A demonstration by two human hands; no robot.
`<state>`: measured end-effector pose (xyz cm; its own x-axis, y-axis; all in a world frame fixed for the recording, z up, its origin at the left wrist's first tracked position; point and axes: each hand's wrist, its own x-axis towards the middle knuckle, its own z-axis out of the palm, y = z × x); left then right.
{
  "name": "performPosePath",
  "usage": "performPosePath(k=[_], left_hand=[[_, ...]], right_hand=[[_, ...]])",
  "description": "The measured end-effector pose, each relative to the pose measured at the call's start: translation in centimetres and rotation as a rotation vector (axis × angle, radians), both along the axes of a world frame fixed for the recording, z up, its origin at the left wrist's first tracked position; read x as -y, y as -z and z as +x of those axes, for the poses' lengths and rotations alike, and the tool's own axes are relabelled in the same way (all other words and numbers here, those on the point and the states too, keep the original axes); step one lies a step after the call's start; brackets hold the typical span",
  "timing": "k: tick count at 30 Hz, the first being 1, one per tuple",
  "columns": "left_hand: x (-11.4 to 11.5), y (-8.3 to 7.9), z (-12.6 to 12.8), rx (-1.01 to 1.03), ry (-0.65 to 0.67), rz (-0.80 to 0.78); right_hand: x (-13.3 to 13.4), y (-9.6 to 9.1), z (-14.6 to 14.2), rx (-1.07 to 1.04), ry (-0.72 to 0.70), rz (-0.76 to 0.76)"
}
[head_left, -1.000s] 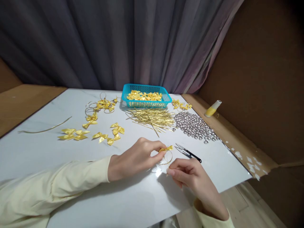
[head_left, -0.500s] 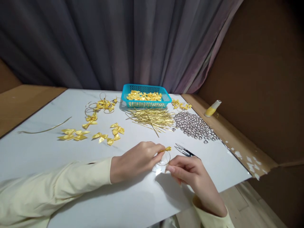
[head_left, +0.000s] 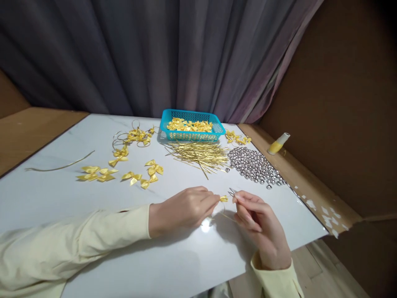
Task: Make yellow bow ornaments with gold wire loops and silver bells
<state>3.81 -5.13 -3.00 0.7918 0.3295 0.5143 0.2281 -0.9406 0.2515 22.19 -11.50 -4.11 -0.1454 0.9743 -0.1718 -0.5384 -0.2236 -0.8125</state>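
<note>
My left hand (head_left: 189,207) is closed in a pinch on a small yellow ribbon bow (head_left: 223,198), which sticks out past the fingertips. A thin gold cord (head_left: 228,216) loops below the bow and runs toward my right hand (head_left: 259,221). That hand is pinched closed at the cord, thumb against forefinger, just right of the bow. The tips of the thread snips (head_left: 232,192) show beside its fingertips. The hand hides the rest of the snips, and whether it touches them I cannot tell.
Behind my hands lie gold cord pieces (head_left: 198,155) and a heap of silver bells or beads (head_left: 254,163). A blue basket (head_left: 163,126) holds yellow bows. Loose bows (head_left: 132,178) and looped ones (head_left: 138,136) lie left. A white-and-yellow tube (head_left: 278,144) stands right.
My right hand has moved up and to the right, away from the cord loop, and now covers most of the snips. The bow in my left hand has shifted slightly right.
</note>
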Motion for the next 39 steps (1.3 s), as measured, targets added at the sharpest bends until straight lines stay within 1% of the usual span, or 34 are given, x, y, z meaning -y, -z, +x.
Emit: performPosePath(k=[3,6,10,13,15,17,20,23,26,30,32,35,39], left_hand=[[-0.1,-0.5,0.1,0.004,-0.031,-0.164],[-0.1,-1.3,0.1,0.065,-0.102,-0.305],[-0.1,-2.0,0.2,0.106,-0.192,-0.477],[0.0,-2.3,0.2,0.123,-0.200,-0.617],[0.1,-2.3,0.2,0.130,-0.206,-0.675],[0.1,-2.4,0.3,0.125,-0.216,-0.738],[0.0,-2.6,0.4,0.097,-0.243,-0.849],[0.0,-2.6,0.4,0.074,-0.294,-0.839],[0.0,-2.6,0.3,0.063,-0.317,-0.796],[0.0,-2.5,0.3,0.052,-0.335,-0.752],[-0.1,-2.5,0.3,0.054,-0.350,-0.743],[-0.2,-2.4,0.2,0.065,-0.353,-0.751],[-0.3,-2.2,0.3,0.085,-0.338,-0.798]], right_hand=[[0.2,0.1,0.3,0.000,-0.034,-0.017],[0.3,0.5,0.4,0.026,-0.045,-0.017],[0.8,0.6,0.1,0.155,-0.052,0.004],[1.3,0.3,-0.5,0.312,-0.043,0.003],[1.7,0.1,-1.0,0.438,-0.023,0.029],[2.2,-0.1,-1.5,0.588,0.008,0.100],[2.8,0.1,-2.4,0.854,0.078,0.244],[2.9,0.8,-3.3,1.070,0.188,0.353],[2.7,1.4,-4.0,1.207,0.327,0.409],[2.4,1.9,-4.6,1.391,0.440,0.502],[2.3,2.1,-4.7,1.486,0.474,0.545],[2.1,2.3,-4.7,1.592,0.479,0.599],[1.8,2.4,-4.6,1.643,0.447,0.648]])
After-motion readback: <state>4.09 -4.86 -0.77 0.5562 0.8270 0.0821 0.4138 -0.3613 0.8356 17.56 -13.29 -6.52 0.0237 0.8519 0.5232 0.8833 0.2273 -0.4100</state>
